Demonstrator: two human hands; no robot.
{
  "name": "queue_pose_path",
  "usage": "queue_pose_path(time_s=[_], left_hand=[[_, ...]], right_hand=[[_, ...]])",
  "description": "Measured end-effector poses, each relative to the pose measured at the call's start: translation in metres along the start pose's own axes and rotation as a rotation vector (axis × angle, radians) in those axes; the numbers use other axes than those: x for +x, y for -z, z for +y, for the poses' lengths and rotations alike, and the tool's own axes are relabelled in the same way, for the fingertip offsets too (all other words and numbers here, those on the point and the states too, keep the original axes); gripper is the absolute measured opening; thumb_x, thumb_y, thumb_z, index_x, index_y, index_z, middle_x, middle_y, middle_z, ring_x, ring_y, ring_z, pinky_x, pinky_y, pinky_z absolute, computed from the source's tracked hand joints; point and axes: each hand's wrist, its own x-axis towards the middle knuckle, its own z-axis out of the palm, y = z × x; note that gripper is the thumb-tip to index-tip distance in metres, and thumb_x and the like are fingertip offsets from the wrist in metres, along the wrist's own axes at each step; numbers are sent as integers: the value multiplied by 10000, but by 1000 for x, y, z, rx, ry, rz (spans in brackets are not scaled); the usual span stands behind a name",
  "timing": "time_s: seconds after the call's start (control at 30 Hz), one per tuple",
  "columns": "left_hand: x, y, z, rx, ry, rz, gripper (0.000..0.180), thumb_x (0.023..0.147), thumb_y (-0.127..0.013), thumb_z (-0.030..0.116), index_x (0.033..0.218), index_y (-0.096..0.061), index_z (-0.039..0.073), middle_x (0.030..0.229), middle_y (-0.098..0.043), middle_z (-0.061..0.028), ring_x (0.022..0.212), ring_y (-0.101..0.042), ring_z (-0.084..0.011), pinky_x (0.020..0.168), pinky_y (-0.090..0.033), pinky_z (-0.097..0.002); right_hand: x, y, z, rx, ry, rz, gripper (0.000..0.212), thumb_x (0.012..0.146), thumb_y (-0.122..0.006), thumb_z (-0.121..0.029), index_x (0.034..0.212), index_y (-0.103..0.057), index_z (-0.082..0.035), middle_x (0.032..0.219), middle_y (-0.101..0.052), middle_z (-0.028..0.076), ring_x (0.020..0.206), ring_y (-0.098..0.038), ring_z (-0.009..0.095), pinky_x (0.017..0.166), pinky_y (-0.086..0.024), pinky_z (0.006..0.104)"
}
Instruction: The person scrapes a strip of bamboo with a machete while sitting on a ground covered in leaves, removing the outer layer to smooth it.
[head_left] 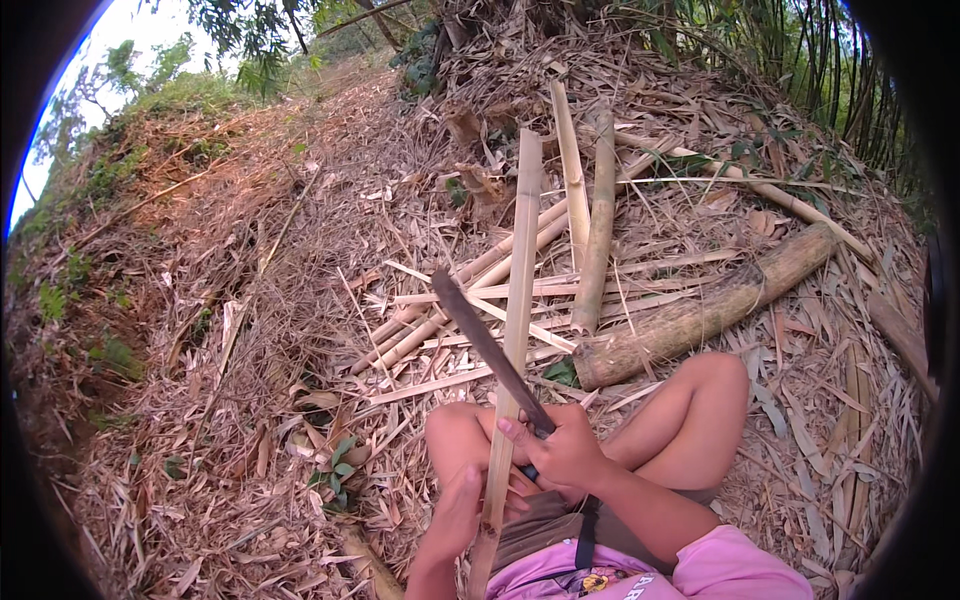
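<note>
A long pale split bamboo strip (518, 290) stands lengthwise in front of me, its lower end by my lap. Around its lower part is my left hand (462, 508), with some fingers hidden behind the strip. My right hand (567, 448) is closed on the handle of a machete (485, 340). The dark blade slants up to the left and crosses the strip, its tip beyond the strip's left edge. Most of the handle is covered by my fingers.
Beyond my crossed legs lie several split bamboo strips (470, 380) and thin poles (430, 325). A thick bamboo log (710, 308) rests at the right, with an upright-lying bamboo piece (597, 220) near it. Dry leaves cover the slope; a stump (483, 190) stands farther back.
</note>
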Motion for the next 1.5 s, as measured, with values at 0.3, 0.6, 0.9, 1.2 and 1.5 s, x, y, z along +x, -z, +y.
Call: queue_pose_path(time_s=[0.3,0.6,0.9,1.2,1.5], left_hand=[[19,-25,-3,-166,42,98,357,1068,-385,364,916,-512,67,558,-370,9,382,-303,-82,360,-252,-233],[9,-22,-21,-360,20,-67,381,1033,-460,398,838,-505,75,536,-333,18,386,-283,-77,342,-210,-240],[-4,-21,-31,-430,98,-165,405,1047,-411,417,849,-494,74,548,-345,11,409,-287,-77,357,-235,-234],[-1,-4,-55,-601,131,-316,354,1037,-436,405,954,-518,71,641,-423,-14,479,-350,-103,418,-297,-250],[-5,-29,-43,-571,219,-27,298,1024,-476,399,905,-513,128,549,-378,29,391,-283,-72,340,-232,-214]], right_hand=[[2,35,23,-627,710,168,643,783,-602,-723,765,-700,-87,599,-608,40,530,-629,226,496,-458,333],[20,63,-8,-975,1008,208,644,812,-562,-714,543,-500,-131,496,-448,43,428,-505,219,449,-390,353],[71,90,-53,-1161,947,346,624,812,-570,-713,548,-548,-148,503,-540,17,450,-568,226,443,-378,357],[134,140,-55,-1010,621,462,669,861,-451,-753,561,-505,-157,488,-482,20,424,-531,197,687,-390,528],[166,164,-67,-1114,597,554,659,895,-435,-721,580,-524,-150,492,-525,42,431,-563,229,423,-314,383]])
